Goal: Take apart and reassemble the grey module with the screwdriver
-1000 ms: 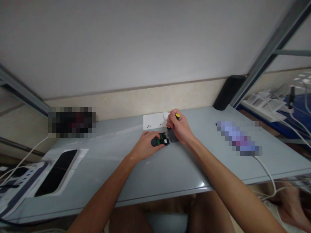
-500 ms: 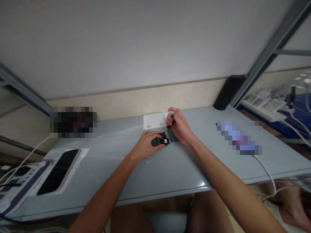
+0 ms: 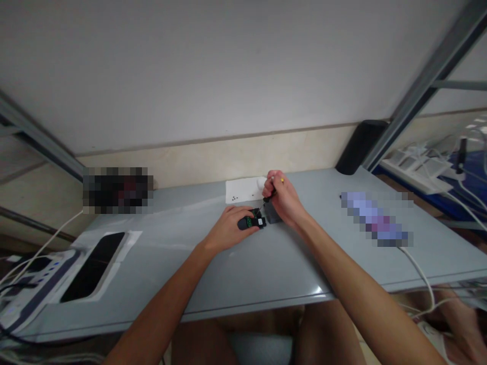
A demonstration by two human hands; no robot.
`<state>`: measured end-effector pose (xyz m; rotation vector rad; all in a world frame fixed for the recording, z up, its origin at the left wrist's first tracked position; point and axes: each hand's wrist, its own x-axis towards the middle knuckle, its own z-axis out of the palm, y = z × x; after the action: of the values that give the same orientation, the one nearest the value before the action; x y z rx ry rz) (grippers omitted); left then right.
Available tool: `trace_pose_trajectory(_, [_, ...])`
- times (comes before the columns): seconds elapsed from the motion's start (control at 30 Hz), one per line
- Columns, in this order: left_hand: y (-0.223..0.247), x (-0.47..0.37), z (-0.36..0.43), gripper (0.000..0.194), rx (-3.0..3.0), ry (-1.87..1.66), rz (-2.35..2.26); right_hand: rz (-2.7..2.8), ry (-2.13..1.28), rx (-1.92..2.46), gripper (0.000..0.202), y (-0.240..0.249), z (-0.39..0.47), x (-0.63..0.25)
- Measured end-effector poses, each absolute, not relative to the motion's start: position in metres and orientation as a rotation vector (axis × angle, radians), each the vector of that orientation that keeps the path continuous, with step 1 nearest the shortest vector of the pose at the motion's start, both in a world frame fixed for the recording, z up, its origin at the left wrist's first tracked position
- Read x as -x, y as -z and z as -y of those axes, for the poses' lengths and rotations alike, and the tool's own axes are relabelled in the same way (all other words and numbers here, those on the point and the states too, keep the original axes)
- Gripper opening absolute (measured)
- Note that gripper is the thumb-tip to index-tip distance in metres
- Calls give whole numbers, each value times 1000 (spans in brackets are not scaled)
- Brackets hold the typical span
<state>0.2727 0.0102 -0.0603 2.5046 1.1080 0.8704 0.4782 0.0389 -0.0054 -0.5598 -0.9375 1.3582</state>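
Note:
My left hand [image 3: 228, 226] grips a small black device [image 3: 243, 223] with a green circuit board showing, low over the grey table [image 3: 236, 274]. Wrapped round a dark screwdriver [image 3: 268, 198], my right hand [image 3: 283, 196] is closed; a yellow spot shows at the handle's top, and the thin shaft slants down to the device. Part of a dark grey box [image 3: 273, 215] shows below my right hand. Behind the device lies a white sheet [image 3: 243, 188] with several tiny dark pieces [image 3: 234, 198] on it.
A black phone [image 3: 95, 264] lies at the left beside a power strip [image 3: 41, 284]. A blurred dark object [image 3: 117, 190] is at the back left. Back right stands a black cylinder [image 3: 353, 147]; a blurred lit device [image 3: 375, 218] with a white cable [image 3: 418, 266] lies in front.
My right hand has turned and its fingers have curled more tightly round the screwdriver, so the yellow spot now shows. My left hand still holds the device. The view has shifted slightly.

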Motion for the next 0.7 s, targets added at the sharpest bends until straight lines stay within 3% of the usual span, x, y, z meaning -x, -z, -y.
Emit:
trace_pose_trajectory(0.2, [61, -272, -11, 23, -2503, -873, -1105, 916, -1513, 520, 35, 4, -37, -486])
trace_pose_trajectory(0.4, [58, -273, -8, 24, -2489, -882, -1121, 943, -1418, 532, 51, 6, -35, -480])
trace_pose_trajectory(0.7, [61, -273, -12, 23, -2493, -864, -1122, 1010, -1473, 565, 39, 3, -33, -482])
